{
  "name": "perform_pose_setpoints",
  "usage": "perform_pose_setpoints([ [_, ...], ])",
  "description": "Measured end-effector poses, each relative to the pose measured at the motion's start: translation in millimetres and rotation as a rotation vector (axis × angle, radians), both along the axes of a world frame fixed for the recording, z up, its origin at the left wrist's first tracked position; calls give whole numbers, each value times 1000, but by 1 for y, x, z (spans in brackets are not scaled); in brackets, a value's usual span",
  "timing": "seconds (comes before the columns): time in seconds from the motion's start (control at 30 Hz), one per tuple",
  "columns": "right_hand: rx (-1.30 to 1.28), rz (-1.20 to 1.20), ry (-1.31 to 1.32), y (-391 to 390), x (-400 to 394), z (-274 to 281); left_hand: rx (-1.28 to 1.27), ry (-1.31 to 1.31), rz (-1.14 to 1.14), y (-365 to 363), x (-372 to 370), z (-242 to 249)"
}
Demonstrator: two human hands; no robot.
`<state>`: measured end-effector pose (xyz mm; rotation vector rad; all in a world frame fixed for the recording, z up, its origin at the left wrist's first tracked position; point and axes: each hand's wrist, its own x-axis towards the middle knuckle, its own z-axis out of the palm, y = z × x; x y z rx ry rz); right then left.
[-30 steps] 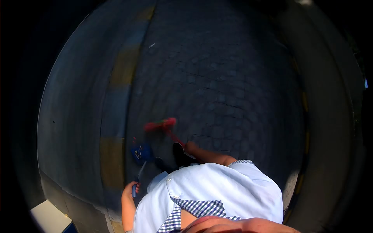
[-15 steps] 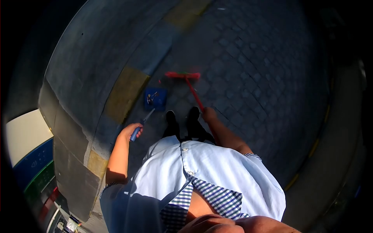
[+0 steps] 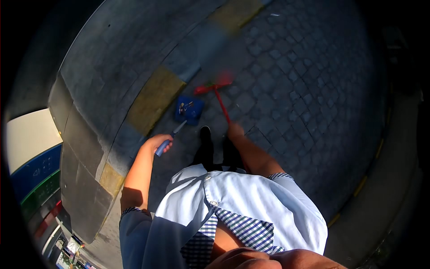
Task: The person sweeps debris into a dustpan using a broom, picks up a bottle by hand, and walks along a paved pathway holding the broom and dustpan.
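Observation:
My left hand (image 3: 162,144) is wrapped round the blue grip of a long-handled dustpan. The blue pan (image 3: 193,112) rests on the ground beside the kerb, with small bits of litter in it. In my right hand (image 3: 236,131) is the red stick of a broom (image 3: 220,102). The broom's red head, partly blurred, lies just beyond the pan at a slant, its left end close to the pan's far edge. Something green shows along the top of the head. The lower part of the stick behind my right hand is hidden by my arm.
A kerb (image 3: 157,97) painted yellow and grey runs diagonally on the left, with a raised pavement behind it. Stone paving (image 3: 286,76) stretches to the right. Coloured bins or panels (image 3: 36,172) stand at the far left. My shoe (image 3: 205,130) is near the pan.
The broom head has turned from level to slanting, its left end now nearer the pan. The pan, kerb and my left hand have shifted right in view. Both hands keep their hold.

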<state>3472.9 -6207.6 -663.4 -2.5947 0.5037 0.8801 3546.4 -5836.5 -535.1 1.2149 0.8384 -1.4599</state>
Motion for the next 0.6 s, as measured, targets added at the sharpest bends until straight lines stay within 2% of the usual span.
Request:
perform_pose_setpoints([
  [0.1,22,40,146,-4,-12,22,-6,-13,-26,2,7,-5],
  [0.23,73,115,118,-20,-28,39,-35,23,-20,5,7,-11],
  [0.4,38,40,20,-23,-19,19,-13,0,-11,-5,9,-12],
  [0.53,26,44,86,-9,1,9,-26,-15,-8,-10,13,-15],
  [0.6,41,168,133,-6,-1,11,-29,-13,-9,-10,13,-15],
])
